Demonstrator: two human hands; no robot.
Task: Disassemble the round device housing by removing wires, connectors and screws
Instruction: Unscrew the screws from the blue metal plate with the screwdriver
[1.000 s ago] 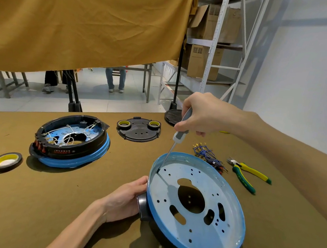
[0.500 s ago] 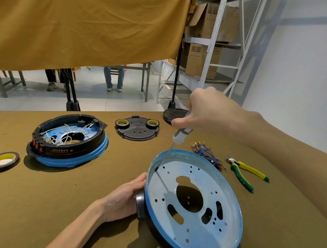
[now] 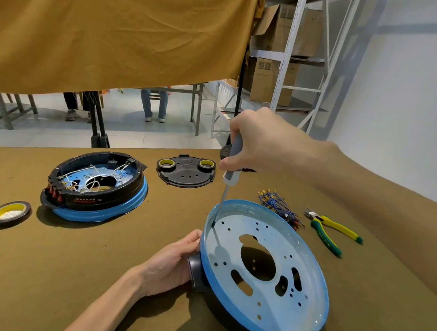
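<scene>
A round blue-rimmed housing plate [image 3: 302, 306] with many holes lies tilted on the table at the near right, its black underside facing down. My left hand [image 3: 172, 263] grips its left edge by a black stub. My right hand [image 3: 257, 142] holds a grey-handled screwdriver [image 3: 232, 164] nearly upright, its tip set at the plate's far-left inner edge. A second housing [image 3: 96, 187], black ring on a blue base with white wires and red connectors inside, sits at the left.
A black cover plate [image 3: 185, 174] carrying two tape rolls lies at the back. Removed blue wires [image 3: 278, 205] and yellow-green pliers [image 3: 331, 231] rest to the right. A tape roll [image 3: 9, 212] sits at far left. An ochre cloth hangs behind; shelving stands beyond.
My right hand has lifted a little and stood the screwdriver more upright, tip staying at the plate's far-left edge. My left hand keeps its grip.
</scene>
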